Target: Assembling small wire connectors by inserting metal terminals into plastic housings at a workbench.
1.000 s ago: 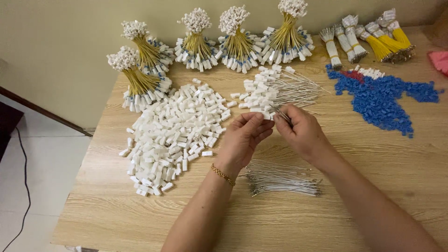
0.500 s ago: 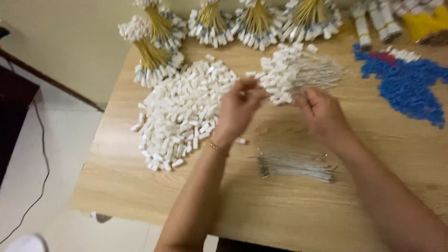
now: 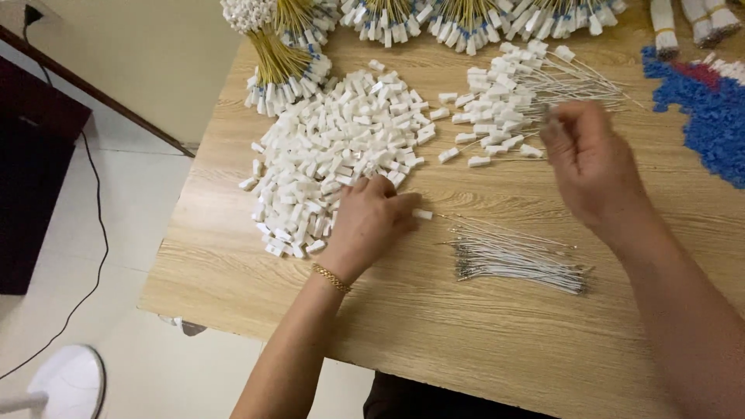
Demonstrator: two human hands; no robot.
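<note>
My left hand (image 3: pixel 369 221) lies palm down at the near edge of a big heap of small white plastic housings (image 3: pixel 334 147), fingers curled onto the pieces; what it grips is hidden. A gold bracelet (image 3: pixel 331 278) sits on its wrist. One white housing on a thin wire (image 3: pixel 423 213) lies right by its fingertips. My right hand (image 3: pixel 594 163), blurred, hovers with loosely bent fingers beside a smaller pile of wires fitted with white housings (image 3: pixel 504 93). Nothing shows in it. A bundle of bare thin wires (image 3: pixel 520 260) lies between my forearms.
Bundles of yellow wires with white ends (image 3: pixel 279 54) line the far edge of the wooden table (image 3: pixel 466 349). Blue plastic pieces (image 3: pixel 714 116) spread at the right. Left of the table are a dark cabinet (image 3: pixel 31 171), a black cable (image 3: pixel 93 233) and a white round stand (image 3: pixel 66 380).
My hands, which were together in front of the fitted-wire pile, have parted. The left dropped to the housing heap; the right stayed by the fitted wires. The view tilted down.
</note>
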